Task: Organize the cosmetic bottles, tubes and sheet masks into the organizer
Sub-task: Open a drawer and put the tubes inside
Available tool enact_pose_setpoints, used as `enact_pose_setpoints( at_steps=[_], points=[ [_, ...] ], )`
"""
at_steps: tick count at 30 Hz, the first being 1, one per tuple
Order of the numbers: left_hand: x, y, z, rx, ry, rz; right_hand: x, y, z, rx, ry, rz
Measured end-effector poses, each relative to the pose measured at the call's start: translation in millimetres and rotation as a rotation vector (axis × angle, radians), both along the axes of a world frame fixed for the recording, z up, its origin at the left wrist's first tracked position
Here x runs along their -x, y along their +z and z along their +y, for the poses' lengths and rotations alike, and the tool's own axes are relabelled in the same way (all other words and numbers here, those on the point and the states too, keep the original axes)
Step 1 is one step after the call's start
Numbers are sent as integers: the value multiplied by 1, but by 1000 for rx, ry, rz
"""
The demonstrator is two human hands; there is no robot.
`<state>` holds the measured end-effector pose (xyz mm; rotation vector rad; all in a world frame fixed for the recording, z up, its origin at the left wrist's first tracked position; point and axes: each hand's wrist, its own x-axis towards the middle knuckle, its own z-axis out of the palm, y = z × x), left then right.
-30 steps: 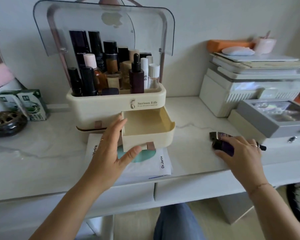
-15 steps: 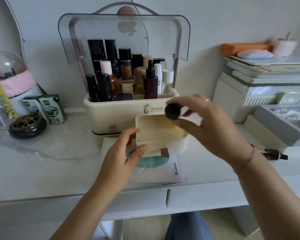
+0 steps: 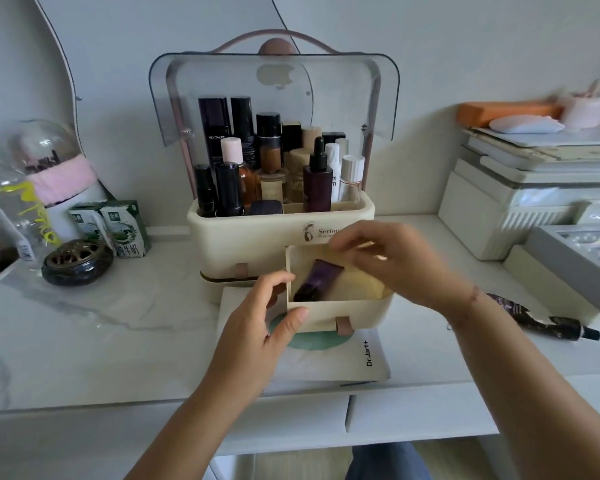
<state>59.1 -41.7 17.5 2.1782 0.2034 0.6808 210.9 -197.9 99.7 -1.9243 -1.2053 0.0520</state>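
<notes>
A cream organizer (image 3: 243, 237) with a raised clear lid (image 3: 274, 88) stands at the back of the white desk, its top tray full of upright bottles (image 3: 278, 168). Its right drawer (image 3: 326, 315) is pulled out. A purple tube (image 3: 317, 279) lies slanted inside the drawer. My left hand (image 3: 257, 334) grips the drawer's left front corner. My right hand (image 3: 392, 261) hovers over the drawer with fingers apart, holding nothing. A white sheet mask (image 3: 357, 362) lies flat under the drawer. Another dark tube (image 3: 541, 320) lies on the desk to the right.
Two milk cartons (image 3: 118, 226), a dark round incense holder (image 3: 77, 261) and a clear bottle (image 3: 4, 206) sit at the left. White storage boxes (image 3: 520, 192) and a grey case (image 3: 575, 268) stand at the right. Desk drawers run below the front edge.
My right hand picked the purple tube off the desk, carried it over the open drawer and let it go inside. My left hand kept hold of the drawer.
</notes>
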Motion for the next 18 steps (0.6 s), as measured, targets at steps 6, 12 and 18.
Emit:
enact_pose_setpoints(
  at_steps=[6, 12, 18],
  points=[
    [-3, -5, 1, 13, -41, -6, -37, -29, -108, 13, -510, -136],
    [-15, -6, 0, -8, -36, -51, -66, -73, -169, 419, -645, -19],
    [-17, -9, 2, 28, -34, -54, -74, -86, -158, 407, -659, -93]
  ],
)
